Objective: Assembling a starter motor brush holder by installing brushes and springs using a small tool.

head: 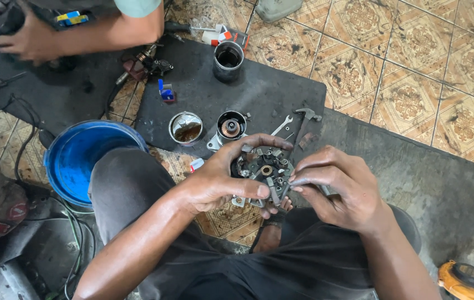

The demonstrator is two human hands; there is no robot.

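Head view, looking straight down at the lap: the left hand (214, 180) cradles a round, grimy metal brush-holder plate with a brass bushing in its middle (262, 168), fingers curled over the top edge and thumb clamped along the bottom, so it's gripped firmly. The right hand (339, 189) is pinched at that plate's right-hand rim, fingertips closed on what looks like a small dark tool or strip; I can't tell exactly which.

Looks like the fiddly stage of working on one of the brush clips on the plate. The next bit would call for a steady hold from the left hand and a small, controlled push or pry from the right, without slipping onto the springs.

Just beyond the plate, on the black rubber floor mat (281, 94), sits a cylindrical silver motor housing with a copper-coloured centre (230, 128); left of that, a small round tin of brownish grease (186, 128). Right of the housing lie a silver open-ended spanner (281, 125) and a small steel hammer (306, 119). Left of the plate, by the knee, there's a blue plastic bucket (81, 158). Far beyond it, another person's hand (26, 39) grips something dark.
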